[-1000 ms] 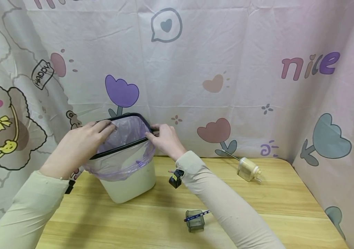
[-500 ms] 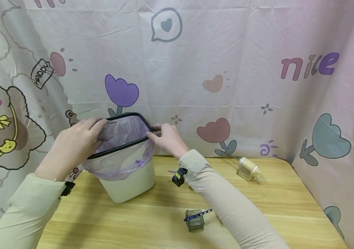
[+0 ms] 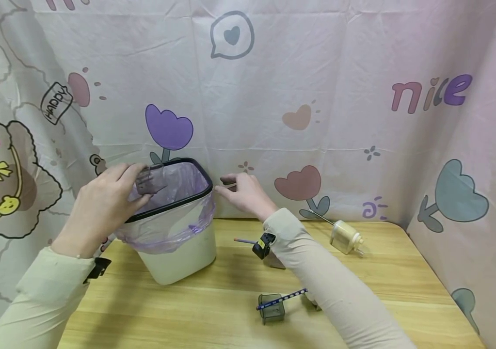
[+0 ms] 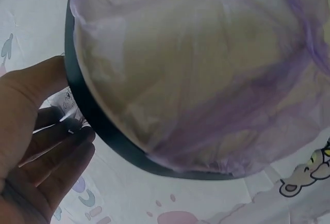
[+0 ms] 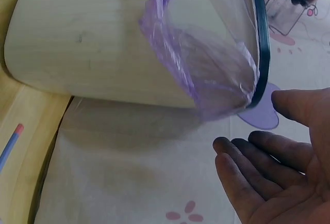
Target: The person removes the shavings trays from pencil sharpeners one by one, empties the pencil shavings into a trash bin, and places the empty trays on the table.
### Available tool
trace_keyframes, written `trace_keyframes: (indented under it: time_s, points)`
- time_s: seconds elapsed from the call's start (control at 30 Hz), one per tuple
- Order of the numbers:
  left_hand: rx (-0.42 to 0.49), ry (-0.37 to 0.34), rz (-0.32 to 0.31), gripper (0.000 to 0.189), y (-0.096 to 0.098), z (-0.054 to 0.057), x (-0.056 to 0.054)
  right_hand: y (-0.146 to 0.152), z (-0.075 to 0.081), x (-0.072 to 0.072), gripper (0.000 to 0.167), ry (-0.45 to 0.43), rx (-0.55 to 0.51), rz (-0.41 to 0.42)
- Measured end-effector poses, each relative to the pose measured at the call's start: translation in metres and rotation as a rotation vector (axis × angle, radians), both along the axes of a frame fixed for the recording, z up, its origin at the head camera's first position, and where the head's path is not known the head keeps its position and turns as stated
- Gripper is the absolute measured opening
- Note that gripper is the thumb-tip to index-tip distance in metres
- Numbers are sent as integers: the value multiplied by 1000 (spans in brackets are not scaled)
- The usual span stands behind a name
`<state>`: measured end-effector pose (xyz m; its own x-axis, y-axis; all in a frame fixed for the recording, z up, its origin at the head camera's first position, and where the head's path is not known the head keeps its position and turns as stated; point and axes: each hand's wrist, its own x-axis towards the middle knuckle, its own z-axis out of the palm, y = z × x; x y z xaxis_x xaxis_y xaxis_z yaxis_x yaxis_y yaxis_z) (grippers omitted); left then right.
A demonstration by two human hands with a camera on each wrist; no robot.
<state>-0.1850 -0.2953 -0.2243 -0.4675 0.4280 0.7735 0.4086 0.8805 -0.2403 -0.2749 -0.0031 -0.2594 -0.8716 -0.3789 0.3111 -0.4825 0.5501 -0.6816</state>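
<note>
A cream trash can [image 3: 186, 261] with a dark rim stands on the table at left, a sheer purple trash bag [image 3: 178, 177] lining it and folded over its rim. My left hand [image 3: 104, 203] is above the left part of its mouth. Between thumb and fingers it holds a small clear plastic box [image 3: 149, 182]; this box [image 5: 286, 10] shows past the rim in the right wrist view. Right of the can, my right hand [image 3: 245, 194] is off the rim with nothing in it. Its fingers [image 5: 258, 162] are loosely extended in the right wrist view.
A grey see-through box [image 3: 272, 310] lies at the front with a blue patterned pencil [image 3: 289, 295] across it. A yellowish square bottle [image 3: 345, 237] with a thin rod lies at right. Another pencil [image 3: 243, 240] and a brownish object [image 3: 276, 261] are partly behind my right wrist.
My right hand has let go of the trash can's rim and moved right. My left hand has turned and lifted slightly, bringing the clear box into view.
</note>
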Motion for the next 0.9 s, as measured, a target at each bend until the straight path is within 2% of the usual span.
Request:
trace_keyframes:
  time_s: [0.57,0.9]
  points:
    - [70,50,-72,68,29,-5,3,43,-2,-1,48,-32,20,-5]
    - [134,4,-154,68,47,-12,2,66,-10,-4,50,-39,38,-20]
